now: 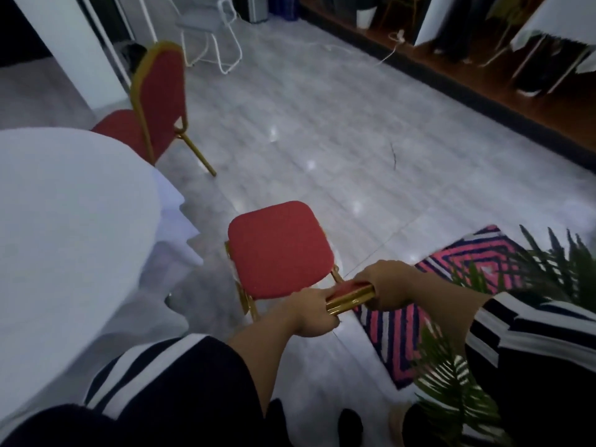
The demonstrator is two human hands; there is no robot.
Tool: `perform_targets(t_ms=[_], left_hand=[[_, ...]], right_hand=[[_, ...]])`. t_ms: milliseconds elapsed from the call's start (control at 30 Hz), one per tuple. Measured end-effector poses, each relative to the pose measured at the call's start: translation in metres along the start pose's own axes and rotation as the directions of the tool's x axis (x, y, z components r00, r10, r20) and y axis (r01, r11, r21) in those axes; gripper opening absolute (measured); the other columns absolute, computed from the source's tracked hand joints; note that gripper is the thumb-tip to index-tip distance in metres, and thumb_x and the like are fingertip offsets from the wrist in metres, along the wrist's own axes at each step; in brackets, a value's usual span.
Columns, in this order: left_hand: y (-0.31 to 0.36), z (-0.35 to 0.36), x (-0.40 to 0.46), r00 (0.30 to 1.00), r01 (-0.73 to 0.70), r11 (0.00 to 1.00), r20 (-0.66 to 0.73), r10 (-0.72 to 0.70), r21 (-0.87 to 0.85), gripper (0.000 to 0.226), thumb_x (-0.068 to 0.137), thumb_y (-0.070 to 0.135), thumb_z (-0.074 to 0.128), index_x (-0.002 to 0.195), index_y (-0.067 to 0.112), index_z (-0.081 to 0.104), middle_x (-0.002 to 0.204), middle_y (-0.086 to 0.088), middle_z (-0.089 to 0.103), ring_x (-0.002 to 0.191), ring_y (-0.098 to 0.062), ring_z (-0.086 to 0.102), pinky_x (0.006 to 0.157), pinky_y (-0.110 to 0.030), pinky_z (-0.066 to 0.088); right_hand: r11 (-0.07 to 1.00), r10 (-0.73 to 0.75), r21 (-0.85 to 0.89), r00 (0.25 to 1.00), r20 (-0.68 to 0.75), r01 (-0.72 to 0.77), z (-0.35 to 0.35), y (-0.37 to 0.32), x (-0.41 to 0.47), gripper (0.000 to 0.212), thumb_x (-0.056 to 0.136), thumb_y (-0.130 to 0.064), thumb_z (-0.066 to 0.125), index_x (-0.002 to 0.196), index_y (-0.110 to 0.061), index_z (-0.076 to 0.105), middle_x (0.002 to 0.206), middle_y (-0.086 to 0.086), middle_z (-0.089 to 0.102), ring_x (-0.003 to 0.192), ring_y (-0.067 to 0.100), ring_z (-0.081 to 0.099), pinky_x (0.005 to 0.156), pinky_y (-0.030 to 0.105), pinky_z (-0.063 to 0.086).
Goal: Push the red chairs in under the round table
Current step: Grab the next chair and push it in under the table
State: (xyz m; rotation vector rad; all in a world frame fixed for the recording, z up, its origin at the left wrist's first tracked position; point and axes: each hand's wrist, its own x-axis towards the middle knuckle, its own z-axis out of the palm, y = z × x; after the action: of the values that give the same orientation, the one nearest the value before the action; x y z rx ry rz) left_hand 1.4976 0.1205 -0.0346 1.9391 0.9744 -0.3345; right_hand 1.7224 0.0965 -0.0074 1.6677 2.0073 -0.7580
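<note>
A red chair (279,250) with a gold frame stands on the floor just right of the round table (64,221), which is draped in a white cloth. Its seat is apart from the cloth. My left hand (311,312) and my right hand (387,285) both grip the top of its backrest, close together. A second red chair (159,101) stands further back at the table's far edge, its seat partly under the cloth.
A pink, white and navy striped rug (451,285) lies to the right of the held chair. Green palm fronds (548,269) reach in at the lower right. A white metal chair (209,30) stands at the back. A raised wooden platform (483,82) runs along the far right.
</note>
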Motion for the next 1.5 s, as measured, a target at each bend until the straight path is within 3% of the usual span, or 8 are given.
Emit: perform_targets(t_ms=[133, 300, 500, 733, 900, 1167, 1333, 1500], left_hand=[[0.007, -0.003, -0.004, 0.999, 0.043, 0.999, -0.005, -0.043, -0.010, 0.077, 0.085, 0.048, 0.057, 0.159, 0.041, 0.040, 0.113, -0.001, 0.065, 0.096, -0.024, 0.061, 0.080, -0.032, 0.043], [0.009, 0.010, -0.006, 0.987, 0.145, 0.989, -0.065, -0.147, -0.024, 0.074, 0.093, 0.039, 0.060, 0.161, 0.048, 0.033, 0.116, -0.003, 0.064, 0.099, -0.027, 0.063, 0.087, -0.036, 0.049], [0.031, 0.036, 0.000, 0.964, 0.196, 0.956, -0.136, -0.228, -0.219, 0.073, 0.092, 0.040, 0.059, 0.160, 0.046, 0.032, 0.099, 0.004, 0.061, 0.085, -0.015, 0.060, 0.072, -0.031, 0.044], [0.029, 0.055, -0.004, 0.889, 0.278, 0.845, -0.210, -0.407, -0.457, 0.087, 0.094, 0.038, 0.058, 0.169, 0.041, 0.014, 0.149, -0.015, 0.055, 0.123, -0.034, 0.061, 0.086, -0.036, 0.047], [0.023, 0.049, -0.006, 0.825, 0.320, 0.762, -0.230, -0.516, -0.563, 0.096, 0.091, 0.037, 0.063, 0.170, 0.040, 0.007, 0.160, -0.008, 0.043, 0.137, -0.034, 0.051, 0.106, -0.043, 0.051], [0.019, 0.037, -0.012, 0.748, 0.362, 0.653, -0.211, -0.629, -0.665, 0.098, 0.089, 0.026, 0.063, 0.169, 0.041, 0.009, 0.162, -0.012, 0.045, 0.140, -0.036, 0.052, 0.105, -0.041, 0.048], [0.031, 0.027, -0.012, 0.706, 0.385, 0.613, -0.208, -0.677, -0.690, 0.088, 0.091, 0.023, 0.062, 0.168, 0.043, 0.023, 0.144, -0.016, 0.059, 0.126, -0.036, 0.060, 0.093, -0.037, 0.047], [0.044, 0.015, -0.020, 0.663, 0.450, 0.603, -0.206, -0.719, -0.659, 0.087, 0.091, 0.019, 0.059, 0.166, 0.049, 0.026, 0.129, -0.013, 0.065, 0.116, -0.034, 0.064, 0.104, -0.050, 0.055]], right_hand=[[0.995, -0.092, -0.032, 0.996, -0.013, 0.091, -0.003, 0.008, 0.003, 0.021, 0.093, -0.029, 0.063, 0.111, -0.035, 0.071, 0.092, -0.007, 0.072, 0.078, 0.014, 0.065, 0.071, 0.032, 0.055], [0.979, -0.187, -0.084, 0.982, 0.002, 0.186, -0.006, 0.015, 0.010, 0.017, 0.088, -0.025, 0.063, 0.101, -0.028, 0.073, 0.082, -0.004, 0.071, 0.062, 0.007, 0.057, 0.057, 0.026, 0.043], [0.934, -0.299, -0.193, 0.953, 0.047, 0.302, -0.028, 0.036, 0.017, 0.037, 0.089, -0.025, 0.058, 0.121, -0.039, 0.072, 0.085, -0.006, 0.073, 0.067, 0.011, 0.062, 0.064, 0.033, 0.053], [0.815, -0.436, -0.373, 0.893, 0.111, 0.444, -0.061, 0.012, 0.053, 0.055, 0.092, -0.022, 0.061, 0.138, -0.051, 0.061, 0.097, -0.008, 0.074, 0.080, 0.016, 0.066, 0.076, 0.038, 0.060], [0.696, -0.526, -0.483, 0.835, 0.161, 0.531, -0.086, -0.017, 0.089, 0.053, 0.092, -0.023, 0.062, 0.135, -0.053, 0.059, 0.100, -0.010, 0.074, 0.086, 0.017, 0.067, 0.080, 0.039, 0.060], [0.565, -0.612, -0.515, 0.746, 0.262, 0.645, -0.104, -0.043, 0.129, 0.041, 0.087, -0.031, 0.060, 0.125, -0.046, 0.064, 0.095, -0.010, 0.073, 0.084, 0.017, 0.069, 0.081, 0.040, 0.061], [0.489, -0.663, -0.503, 0.679, 0.317, 0.713, -0.107, -0.038, 0.146, 0.039, 0.079, -0.034, 0.066, 0.118, -0.038, 0.069, 0.087, -0.007, 0.071, 0.077, 0.018, 0.066, 0.074, 0.035, 0.058], [0.438, -0.723, -0.485, 0.617, 0.310, 0.757, -0.107, -0.038, 0.155, 0.036, 0.082, -0.035, 0.058, 0.115, -0.031, 0.071, 0.084, -0.006, 0.067, 0.073, 0.018, 0.062, 0.071, 0.033, 0.055]])
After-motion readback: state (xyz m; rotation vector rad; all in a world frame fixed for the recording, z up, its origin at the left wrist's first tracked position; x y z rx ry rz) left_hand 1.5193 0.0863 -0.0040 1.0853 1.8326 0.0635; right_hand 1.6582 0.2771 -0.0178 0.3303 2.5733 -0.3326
